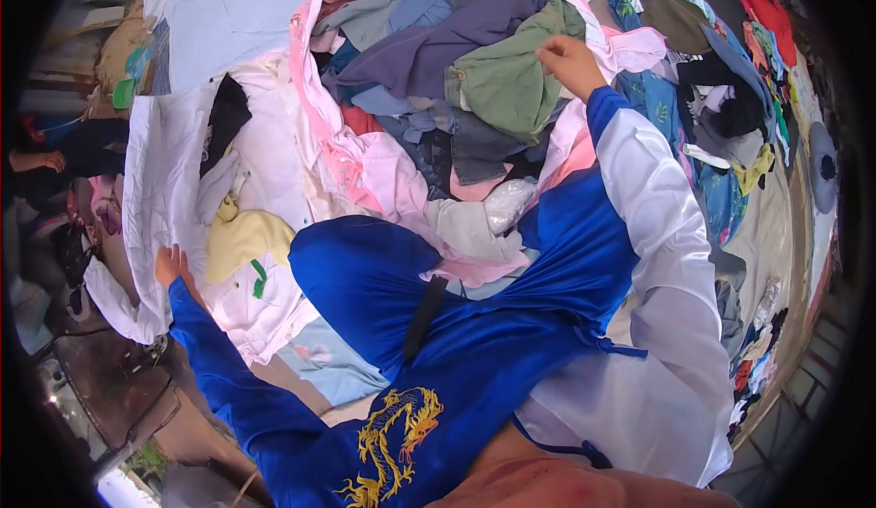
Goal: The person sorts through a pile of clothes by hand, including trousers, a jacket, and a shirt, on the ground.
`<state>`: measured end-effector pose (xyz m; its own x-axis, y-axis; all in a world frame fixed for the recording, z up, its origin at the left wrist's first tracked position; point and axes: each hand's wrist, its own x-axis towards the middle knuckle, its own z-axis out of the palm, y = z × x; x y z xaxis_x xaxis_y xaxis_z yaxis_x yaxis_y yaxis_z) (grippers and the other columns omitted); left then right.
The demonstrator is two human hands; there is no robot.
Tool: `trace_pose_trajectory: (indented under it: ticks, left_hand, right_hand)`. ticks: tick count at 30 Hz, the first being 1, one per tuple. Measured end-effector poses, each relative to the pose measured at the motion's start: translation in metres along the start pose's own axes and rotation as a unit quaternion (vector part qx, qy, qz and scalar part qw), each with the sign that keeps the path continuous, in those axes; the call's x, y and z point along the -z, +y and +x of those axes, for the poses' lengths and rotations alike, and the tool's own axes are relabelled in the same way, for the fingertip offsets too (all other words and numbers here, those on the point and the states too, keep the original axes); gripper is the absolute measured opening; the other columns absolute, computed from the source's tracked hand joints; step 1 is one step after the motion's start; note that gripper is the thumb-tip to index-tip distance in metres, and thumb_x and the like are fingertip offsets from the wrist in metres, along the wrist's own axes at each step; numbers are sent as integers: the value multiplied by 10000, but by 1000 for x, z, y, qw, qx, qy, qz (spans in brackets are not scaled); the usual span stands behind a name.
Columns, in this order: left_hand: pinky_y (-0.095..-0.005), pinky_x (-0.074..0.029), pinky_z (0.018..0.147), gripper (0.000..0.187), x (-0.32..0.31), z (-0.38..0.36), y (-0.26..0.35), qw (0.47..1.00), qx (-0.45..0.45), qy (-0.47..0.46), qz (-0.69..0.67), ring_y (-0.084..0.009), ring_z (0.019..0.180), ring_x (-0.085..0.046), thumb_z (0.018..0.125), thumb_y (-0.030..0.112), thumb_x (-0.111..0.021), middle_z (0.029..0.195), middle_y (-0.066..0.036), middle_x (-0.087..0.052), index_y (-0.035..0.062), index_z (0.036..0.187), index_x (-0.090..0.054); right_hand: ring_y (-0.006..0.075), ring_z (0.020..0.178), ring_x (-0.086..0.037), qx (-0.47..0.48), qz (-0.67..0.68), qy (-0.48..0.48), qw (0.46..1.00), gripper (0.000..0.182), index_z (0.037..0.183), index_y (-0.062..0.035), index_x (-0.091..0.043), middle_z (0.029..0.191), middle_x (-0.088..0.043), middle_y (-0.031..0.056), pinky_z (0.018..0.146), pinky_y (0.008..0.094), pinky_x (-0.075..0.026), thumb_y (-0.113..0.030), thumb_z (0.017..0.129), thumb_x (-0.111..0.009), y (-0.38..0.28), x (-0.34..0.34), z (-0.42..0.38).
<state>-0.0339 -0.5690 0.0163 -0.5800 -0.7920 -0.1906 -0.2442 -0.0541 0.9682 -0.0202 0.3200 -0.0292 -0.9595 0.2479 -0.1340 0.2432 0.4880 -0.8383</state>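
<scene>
A green garment (511, 79) lies on top of a heap of mixed clothes, inside a ring of pink cloth (306, 61). At its right edge is my right hand (568, 63), fingers bent and pressed together; whether they pinch the fabric is too small to tell. On the left, my left hand (170, 266) rests against the lower part of a white padded garment (164, 171), its fingers apart. Beside that hand lies a pale yellow garment (246, 243) on white cloth. A dark purple garment (429, 47) spreads next to the green one.
More clothes lie at the right, among them a blue floral piece (721, 198) and a black one (735, 111). A light blue sheet (233, 20) covers the upper left. Another person's hand (38, 160) shows at the far left edge. My blue-clad knees frame the heap's near side.
</scene>
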Motion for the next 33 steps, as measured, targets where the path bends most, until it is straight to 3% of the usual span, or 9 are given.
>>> trace_pose_trajectory:
  ticks: [3,7,9,12,17,23,29,31,33]
  left_hand:
    - [-302,-509,820,363,-144,-145,-33,958,-58,-258,112,-228,1054,-655,953,191,-600,1163,-98,-644,16,1267,-559]
    - [-319,-516,793,416,-251,-337,-7,785,-283,-498,235,-231,970,-666,908,219,-677,1087,-166,-674,-31,1227,-582]
    - [-348,-518,830,466,-270,-414,8,702,-350,-552,284,-261,1020,-654,897,212,-694,1111,-195,-666,-25,1272,-551]
    - [-384,-525,825,505,-283,-472,-10,658,-323,-624,269,-298,997,-676,879,257,-701,1132,-220,-661,-11,1278,-545]
    - [-424,-530,772,492,-277,-463,-51,526,-391,-590,472,-363,932,-670,844,315,-697,1056,-224,-674,10,1213,-585]
    - [-442,-524,770,460,-304,-444,-54,641,-445,-531,330,-371,927,-665,824,321,-703,1005,-216,-683,22,1163,-615]
    - [-470,-520,779,470,-316,-443,-50,640,-449,-523,339,-378,942,-654,807,339,-704,1024,-223,-673,15,1134,-609]
    - [-477,-520,778,484,-317,-449,-52,633,-453,-527,341,-381,946,-654,803,353,-704,1036,-222,-672,17,1137,-603]
    - [-472,-518,804,530,-317,-458,-48,632,-434,-540,349,-392,982,-641,799,345,-708,1077,-231,-658,16,1190,-570]
  right_hand:
    - [336,954,-656,44,-232,-76,969,304,1028,-10,-656,1059,-665,180,828,410,-512,-234,823,-658,51,-52,19]
    - [380,1126,-590,64,-339,-70,936,426,1220,-30,-573,1401,-475,202,955,453,-482,-176,822,-611,64,-123,23]
    - [390,1133,-590,96,-308,-49,945,502,1313,-36,-513,1477,-392,206,960,460,-479,-125,823,-576,55,-148,19]
    - [388,1131,-597,77,-267,-86,957,642,1430,-55,-391,1529,-306,218,948,457,-485,-48,807,-543,28,-167,11]
    - [396,1145,-584,56,-287,-111,950,706,1466,-65,-315,1418,-413,263,941,454,-485,-21,797,-539,40,-182,25]
    - [394,983,-614,102,-265,-21,959,236,1027,-9,-647,1096,-617,225,856,465,-487,-174,859,-628,34,-151,4]
    - [338,920,-631,151,-108,111,976,195,1014,-31,-655,1016,-645,162,788,392,-485,-154,864,-634,-78,-45,-60]
    - [283,852,-633,215,-62,181,958,203,1026,-24,-646,947,-648,133,755,353,-483,-152,868,-652,-108,0,-69]
    - [132,761,-577,263,-7,219,939,213,1042,-19,-647,851,-645,43,707,270,-469,-178,903,-673,-153,47,-78]
